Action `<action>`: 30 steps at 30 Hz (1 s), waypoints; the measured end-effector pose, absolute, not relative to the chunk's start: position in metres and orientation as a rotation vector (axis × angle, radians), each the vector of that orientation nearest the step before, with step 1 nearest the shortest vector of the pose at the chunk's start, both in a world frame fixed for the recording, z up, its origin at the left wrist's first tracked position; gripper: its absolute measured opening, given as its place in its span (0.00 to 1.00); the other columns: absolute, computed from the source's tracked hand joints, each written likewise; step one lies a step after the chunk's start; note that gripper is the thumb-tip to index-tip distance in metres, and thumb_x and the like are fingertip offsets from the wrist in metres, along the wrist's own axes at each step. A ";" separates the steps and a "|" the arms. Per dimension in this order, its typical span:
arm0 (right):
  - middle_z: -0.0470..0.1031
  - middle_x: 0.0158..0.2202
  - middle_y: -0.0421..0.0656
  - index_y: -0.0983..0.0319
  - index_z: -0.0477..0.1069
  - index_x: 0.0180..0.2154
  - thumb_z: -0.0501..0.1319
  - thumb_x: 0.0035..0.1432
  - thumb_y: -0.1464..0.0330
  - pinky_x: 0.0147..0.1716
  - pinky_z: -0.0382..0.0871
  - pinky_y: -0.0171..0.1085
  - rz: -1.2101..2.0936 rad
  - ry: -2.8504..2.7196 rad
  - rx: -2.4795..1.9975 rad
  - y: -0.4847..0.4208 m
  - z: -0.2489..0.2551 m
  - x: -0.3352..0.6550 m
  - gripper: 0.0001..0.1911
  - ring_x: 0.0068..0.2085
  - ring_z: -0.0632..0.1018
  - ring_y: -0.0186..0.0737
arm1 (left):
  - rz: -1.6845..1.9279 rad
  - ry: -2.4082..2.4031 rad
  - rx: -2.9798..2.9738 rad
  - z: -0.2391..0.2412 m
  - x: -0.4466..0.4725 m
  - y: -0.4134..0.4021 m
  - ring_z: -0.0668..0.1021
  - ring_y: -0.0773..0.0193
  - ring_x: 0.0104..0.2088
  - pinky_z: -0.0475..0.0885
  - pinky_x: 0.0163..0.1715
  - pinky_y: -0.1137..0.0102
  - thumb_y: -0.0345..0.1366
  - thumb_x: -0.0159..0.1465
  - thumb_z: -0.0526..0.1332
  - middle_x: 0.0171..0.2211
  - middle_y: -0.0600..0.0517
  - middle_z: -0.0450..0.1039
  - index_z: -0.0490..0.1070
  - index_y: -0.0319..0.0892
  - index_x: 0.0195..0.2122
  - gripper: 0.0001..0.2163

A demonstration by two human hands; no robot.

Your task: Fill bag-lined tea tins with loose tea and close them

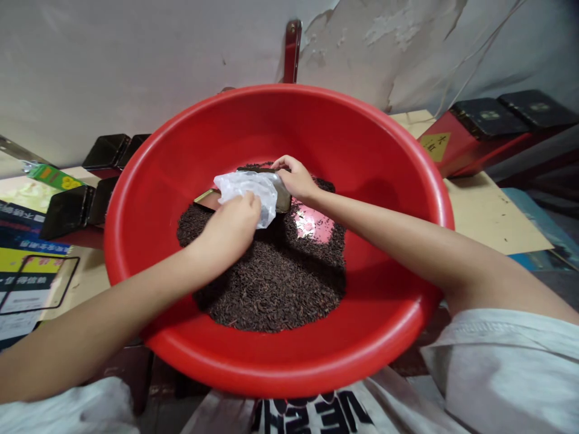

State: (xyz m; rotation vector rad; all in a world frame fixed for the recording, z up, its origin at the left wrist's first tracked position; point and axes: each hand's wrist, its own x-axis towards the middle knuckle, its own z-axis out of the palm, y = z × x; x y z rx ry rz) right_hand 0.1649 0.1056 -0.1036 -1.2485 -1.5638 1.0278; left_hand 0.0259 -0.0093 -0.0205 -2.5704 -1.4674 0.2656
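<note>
A big red plastic basin (384, 271) stands before me with a heap of dark loose tea leaves (275, 289) in it. My left hand (235, 220) is closed on a crumpled, translucent plastic bag (266, 196). Beyond the bag, my right hand (296, 179) has its fingers bent over the rim of a metal tin (284, 199) low over the leaves. The bag covers much of the tin and its mouth. Left of the bag, a flat metal piece with a gold-coloured edge (208, 201) rests on the tea. A pinkish, shiny patch (314, 223) shows among the leaves on the right.
Red tins with black lids (491, 117) stand at the right, and more black-lidded tins (67, 211) are at the left. A green box (54, 176) and printed sheets (27, 241) lie further left. Behind the basin is a peeling wall (181, 48).
</note>
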 end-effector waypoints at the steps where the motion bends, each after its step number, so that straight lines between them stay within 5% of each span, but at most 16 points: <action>1: 0.70 0.34 0.42 0.61 0.62 0.29 0.51 0.49 0.77 0.44 0.64 0.40 1.047 -1.581 -1.252 0.103 -0.102 0.164 0.07 0.38 0.71 0.37 | 0.222 -1.452 -2.588 -0.025 0.033 -0.013 0.76 0.57 0.33 0.69 0.32 0.67 0.25 0.62 0.52 0.35 0.40 0.73 0.71 0.31 0.39 0.09; 4: 0.71 0.35 0.43 0.61 0.64 0.31 0.52 0.51 0.75 0.45 0.64 0.41 1.079 -1.660 -1.231 0.099 -0.099 0.162 0.06 0.38 0.72 0.38 | 0.113 -1.438 -2.477 -0.039 0.043 -0.020 0.75 0.49 0.38 0.71 0.35 0.63 0.39 0.63 0.59 0.38 0.37 0.72 0.71 0.30 0.39 0.14; 9: 0.72 0.41 0.46 0.62 0.66 0.41 0.52 0.56 0.71 0.46 0.66 0.42 1.134 -1.750 -1.136 0.105 -0.105 0.169 0.11 0.43 0.72 0.39 | 0.124 -1.416 -2.494 -0.040 0.024 -0.009 0.75 0.52 0.34 0.70 0.32 0.62 0.24 0.60 0.54 0.32 0.40 0.73 0.74 0.34 0.32 0.08; 13: 0.64 0.57 0.46 0.55 0.61 0.55 0.58 0.56 0.53 0.57 0.59 0.49 0.955 -1.951 -0.783 0.106 -0.109 0.176 0.27 0.58 0.64 0.45 | -0.440 -1.326 -2.599 -0.028 0.005 -0.005 0.75 0.53 0.39 0.70 0.39 0.60 0.32 0.63 0.55 0.36 0.42 0.73 0.73 0.38 0.29 0.10; 16: 0.65 0.57 0.47 0.56 0.65 0.54 0.59 0.52 0.47 0.60 0.55 0.49 0.871 -2.097 -0.618 0.101 -0.110 0.175 0.31 0.59 0.64 0.45 | -0.605 -1.076 -2.718 -0.024 0.000 -0.008 0.74 0.56 0.41 0.69 0.44 0.62 0.38 0.67 0.51 0.37 0.44 0.74 0.72 0.40 0.28 0.15; 20: 0.74 0.45 0.46 0.59 0.72 0.43 0.55 0.58 0.51 0.53 0.63 0.45 0.907 -2.131 -0.602 0.093 -0.114 0.169 0.21 0.49 0.73 0.42 | -0.178 -0.914 -2.931 -0.025 -0.001 -0.016 0.75 0.59 0.32 0.69 0.38 0.65 0.42 0.68 0.50 0.28 0.48 0.75 0.72 0.41 0.27 0.18; 24: 0.76 0.43 0.47 0.61 0.72 0.41 0.54 0.61 0.61 0.50 0.65 0.44 0.888 -2.037 -0.670 0.092 -0.121 0.166 0.14 0.47 0.74 0.41 | 0.273 -1.492 -2.668 -0.026 -0.005 -0.016 0.78 0.55 0.30 0.69 0.31 0.65 0.37 0.66 0.51 0.30 0.44 0.78 0.75 0.39 0.40 0.14; 30: 0.76 0.44 0.47 0.62 0.72 0.41 0.52 0.61 0.66 0.50 0.66 0.45 0.893 -1.957 -0.777 0.095 -0.122 0.163 0.12 0.47 0.74 0.42 | 0.705 -1.931 -2.062 -0.014 -0.007 -0.013 0.80 0.47 0.31 0.71 0.34 0.59 0.35 0.64 0.54 0.29 0.38 0.77 0.76 0.33 0.29 0.14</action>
